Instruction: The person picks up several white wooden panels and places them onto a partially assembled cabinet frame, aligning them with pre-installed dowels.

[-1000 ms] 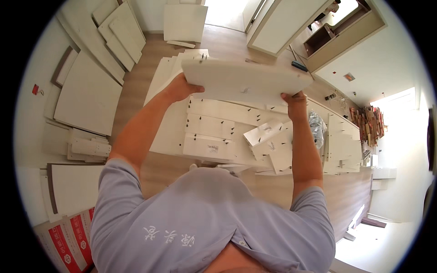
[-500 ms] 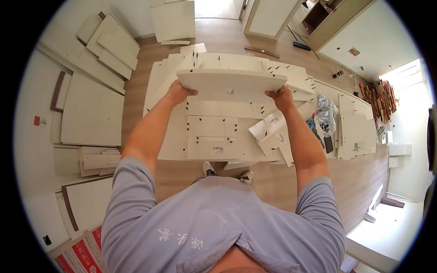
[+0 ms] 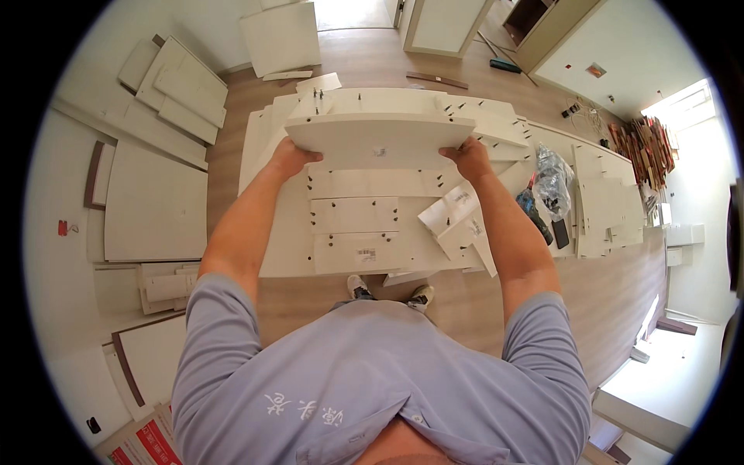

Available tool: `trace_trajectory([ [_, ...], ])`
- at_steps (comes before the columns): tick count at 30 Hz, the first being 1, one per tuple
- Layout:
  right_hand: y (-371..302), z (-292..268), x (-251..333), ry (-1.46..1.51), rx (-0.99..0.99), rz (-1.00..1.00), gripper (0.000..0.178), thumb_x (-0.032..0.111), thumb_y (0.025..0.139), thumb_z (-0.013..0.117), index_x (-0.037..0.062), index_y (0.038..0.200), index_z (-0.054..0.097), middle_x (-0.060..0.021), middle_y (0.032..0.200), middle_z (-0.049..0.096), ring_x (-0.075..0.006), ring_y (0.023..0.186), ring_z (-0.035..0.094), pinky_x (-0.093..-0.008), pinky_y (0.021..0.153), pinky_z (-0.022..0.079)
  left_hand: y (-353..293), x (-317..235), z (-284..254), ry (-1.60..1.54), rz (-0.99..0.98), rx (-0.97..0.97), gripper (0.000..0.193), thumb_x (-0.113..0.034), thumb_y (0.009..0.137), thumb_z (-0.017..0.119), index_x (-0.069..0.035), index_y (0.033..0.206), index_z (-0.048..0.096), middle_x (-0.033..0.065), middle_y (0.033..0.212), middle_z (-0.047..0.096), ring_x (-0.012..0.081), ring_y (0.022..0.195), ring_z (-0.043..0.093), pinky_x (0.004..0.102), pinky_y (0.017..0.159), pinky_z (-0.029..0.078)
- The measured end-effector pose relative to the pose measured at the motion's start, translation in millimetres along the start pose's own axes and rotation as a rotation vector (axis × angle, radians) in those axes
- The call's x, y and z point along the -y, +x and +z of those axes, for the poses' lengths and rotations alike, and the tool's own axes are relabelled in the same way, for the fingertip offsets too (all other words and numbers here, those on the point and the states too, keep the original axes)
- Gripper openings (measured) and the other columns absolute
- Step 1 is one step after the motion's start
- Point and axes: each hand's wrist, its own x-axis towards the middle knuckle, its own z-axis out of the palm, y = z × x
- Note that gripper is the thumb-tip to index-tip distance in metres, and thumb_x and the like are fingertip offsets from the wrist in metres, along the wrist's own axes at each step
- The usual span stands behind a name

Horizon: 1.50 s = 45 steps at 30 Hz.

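A white rectangular board (image 3: 341, 138) is held up tilted over the work surface, its broad face with a small label toward me. My left hand (image 3: 293, 157) grips its left end, thumb on the near face. At the opposite end my right hand (image 3: 469, 160) clamps it the same way; the other fingers of both hands are hidden behind it. Beneath lie smaller white panels (image 3: 354, 215) with dark connector pegs standing up from them, on a large white panel (image 3: 283, 252). Beside my right forearm rests a slanted labelled white board (image 3: 443, 213).
A clear plastic bag (image 3: 552, 180), a blue-and-black tool (image 3: 530, 209) and a black phone-like object (image 3: 560, 233) lie right of my forearm. White panels (image 3: 155, 201) lean along the left wall. Wood strips (image 3: 649, 159) are piled at far right. A brown strip (image 3: 436, 80) lies on the floor beyond.
The whole view has shifted slightly, so the board and both hands appear a little further left. Both hands keep their hold on the board; more of the blue-and-black tool shows.
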Motion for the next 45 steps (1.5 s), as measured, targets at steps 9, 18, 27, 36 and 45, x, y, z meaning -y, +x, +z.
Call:
trace_trajectory([
  [9,3.8,-6.4,-12.1,0.071,0.021,-0.036,0.029,0.010,0.089,0.083,0.0047,0.116,0.074,-0.0033,0.107,0.078,-0.0120,0.094,0.067,-0.0311,0.089,0.053,2.7,7.8,5.0,-0.157,0.040,0.016,0.044,0.004,0.078,0.084,-0.001,0.120,0.071,0.0085,0.118,0.075,0.0213,0.107,0.069,0.0362,0.096,0.055],
  [18,5.6,-8.8,-7.4,-0.025,0.018,-0.003,0.029,0.008,0.088,0.082,0.0064,0.116,0.075,-0.0033,0.105,0.078,-0.0132,0.094,0.067,-0.0319,0.089,0.053,-5.7,-11.5,5.8,0.029,0.013,-0.003,0.047,0.004,0.079,0.083,0.000,0.124,0.069,0.0079,0.120,0.073,0.0209,0.110,0.066,0.0358,0.097,0.054],
  [27,11.6,-3.1,-0.6,0.030,0.041,0.020,0.030,0.007,0.088,0.082,0.0051,0.117,0.074,-0.0025,0.104,0.077,-0.0111,0.093,0.066,-0.0308,0.088,0.053,-10.5,-17.2,4.0,-0.064,-0.039,-0.001,0.053,0.005,0.081,0.080,0.001,0.131,0.063,0.0089,0.125,0.070,0.0213,0.115,0.063,0.0357,0.100,0.051],
  [36,23.4,4.7,-43.0,0.162,0.023,-0.025,0.028,0.005,0.088,0.082,0.0047,0.115,0.074,-0.0020,0.105,0.077,-0.0113,0.094,0.066,-0.0308,0.089,0.054,-6.8,-9.7,6.7,-0.066,0.013,0.002,0.057,0.004,0.079,0.082,0.000,0.132,0.062,0.0088,0.126,0.069,0.0211,0.115,0.062,0.0360,0.101,0.051],
  [45,9.8,5.3,-22.1,0.040,0.031,0.013,0.028,0.009,0.089,0.082,0.0044,0.115,0.073,-0.0031,0.103,0.077,-0.0129,0.093,0.066,-0.0319,0.088,0.053,-12.8,-17.3,2.5,0.030,-0.002,-0.030,0.050,0.003,0.080,0.081,0.002,0.127,0.065,0.0089,0.121,0.072,0.0212,0.111,0.065,0.0357,0.098,0.052],
])
